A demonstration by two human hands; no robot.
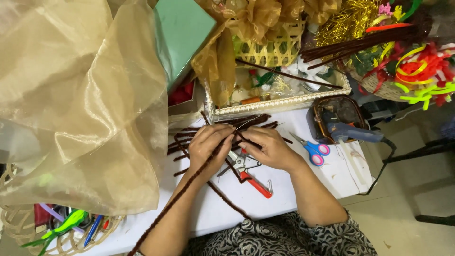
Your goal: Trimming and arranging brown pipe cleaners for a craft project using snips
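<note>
Pliers (249,175) lie on the table (303,185), scissors (313,150) to their right.

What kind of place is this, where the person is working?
Probably a home craft table: brown pipe cleaners under both hands, a glue gun and scissors on the white table, gold organza fabric and woven baskets around.

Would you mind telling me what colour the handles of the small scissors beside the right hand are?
The scissors have blue and pink handles, seen in the head view.
</note>
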